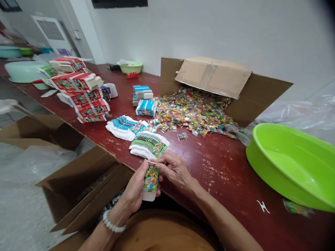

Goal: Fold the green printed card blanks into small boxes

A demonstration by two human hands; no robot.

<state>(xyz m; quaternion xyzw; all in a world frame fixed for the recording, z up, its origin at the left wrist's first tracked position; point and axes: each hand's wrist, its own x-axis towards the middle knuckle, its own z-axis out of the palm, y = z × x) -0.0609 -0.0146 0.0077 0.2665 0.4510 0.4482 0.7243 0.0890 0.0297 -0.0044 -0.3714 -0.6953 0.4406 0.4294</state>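
My left hand (136, 186) grips a small green printed carton (151, 179) around its sides, upright at the table's near edge. A white flap sticks out at its lower end. At the carton's top end, the fingers of my right hand (175, 169) are bent and pressed together on its edge. Just beyond lies a fanned stack of flat green cartons (149, 143), and beside it a fanned stack of flat blue cartons (125, 127). A spread heap of wrapped candies (193, 111) lies farther back.
A tipped cardboard box (214, 75) stands behind the candies. Red carton bundles (83, 94) are piled at left, blue bundles (146, 107) near the middle. A large green basin (288, 167) sits at right. Open cardboard boxes (78, 184) stand on the floor below the table edge.
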